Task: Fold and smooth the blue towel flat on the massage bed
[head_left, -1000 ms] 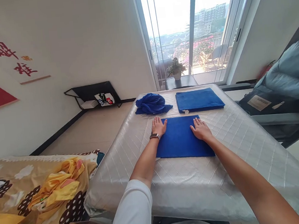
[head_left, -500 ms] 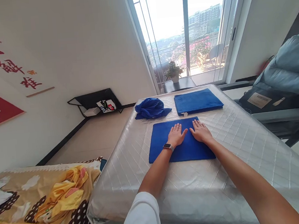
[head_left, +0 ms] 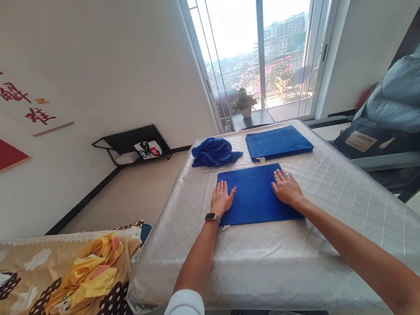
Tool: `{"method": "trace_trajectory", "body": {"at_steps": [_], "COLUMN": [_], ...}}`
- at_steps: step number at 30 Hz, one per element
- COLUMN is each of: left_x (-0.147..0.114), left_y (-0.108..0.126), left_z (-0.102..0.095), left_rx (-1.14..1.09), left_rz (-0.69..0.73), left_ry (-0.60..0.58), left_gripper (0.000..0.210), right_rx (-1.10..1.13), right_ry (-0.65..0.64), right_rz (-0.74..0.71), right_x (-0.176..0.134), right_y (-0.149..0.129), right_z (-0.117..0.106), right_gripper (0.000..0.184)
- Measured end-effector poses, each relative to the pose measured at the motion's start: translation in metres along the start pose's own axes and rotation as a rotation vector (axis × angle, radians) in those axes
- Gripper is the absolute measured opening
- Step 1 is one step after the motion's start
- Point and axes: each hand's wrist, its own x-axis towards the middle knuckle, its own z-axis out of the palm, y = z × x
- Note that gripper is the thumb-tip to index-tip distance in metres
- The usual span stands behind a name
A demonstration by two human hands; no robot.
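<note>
A blue towel (head_left: pixel 256 197), folded into a flat rectangle, lies on a silvery quilted table cover (head_left: pixel 272 260). My left hand (head_left: pixel 222 199) rests flat on its left side, fingers stretched out and thumb apart. On its right edge lies my right hand (head_left: pixel 286 187), also flat with the fingers extended. Neither hand grips anything. Beyond the towel, to the right, is a neat stack of folded blue towels (head_left: pixel 279 142) with a small white tag at its near edge. A crumpled blue towel (head_left: pixel 215 152) lies to the left of that stack.
Behind the table stands a black chair (head_left: pixel 253 119) bearing a potted plant (head_left: pixel 244 102), in front of a glass door. A grey-blue padded chair (head_left: pixel 394 110) is at the right. To the left is a bed with a patterned sheet (head_left: pixel 24 274) and yellow clothing (head_left: pixel 91 273).
My left hand has slid left from the towel's middle to its left side. My right hand has shifted slightly right, to the right edge. The towel's left edge now sits further right.
</note>
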Motion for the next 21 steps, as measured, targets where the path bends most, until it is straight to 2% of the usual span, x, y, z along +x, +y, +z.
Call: {"method": "trace_trajectory", "body": {"at_steps": [5, 9, 11, 12, 17, 19, 21], "left_x": [0.0, 0.002, 0.001, 0.0, -0.014, -0.019, -0.023], "left_y": [-0.004, 0.006, 0.029, 0.045, 0.144, 0.165, 0.164], "left_z": [-0.001, -0.011, -0.015, -0.016, 0.001, 0.009, 0.012], "left_rx": [0.012, 0.054, 0.051, 0.033, -0.096, -0.104, -0.094], "left_rz": [-0.004, -0.084, -0.065, -0.008, 0.42, 0.488, 0.484], "left_ry": [-0.002, -0.002, 0.033, 0.043, 0.006, 0.001, -0.016], "left_gripper": [0.086, 0.087, 0.088, 0.088, 0.075, 0.071, 0.071], "right_rx": [0.045, 0.051, 0.051, 0.052, 0.048, 0.043, 0.044], "right_ry": [-0.146, -0.154, -0.147, -0.144, -0.136, -0.131, -0.127], "right_rz": [0.013, 0.02, 0.022, 0.021, 0.009, -0.001, -0.006], "right_x": [-0.037, -0.043, -0.042, -0.042, -0.042, -0.043, -0.043], "right_y": [0.005, 0.006, 0.006, 0.006, 0.007, 0.008, 0.009], "right_z": [0.002, 0.005, 0.005, 0.005, 0.007, 0.008, 0.008], "right_gripper": [0.071, 0.071, 0.071, 0.071, 0.069, 0.067, 0.067]}}
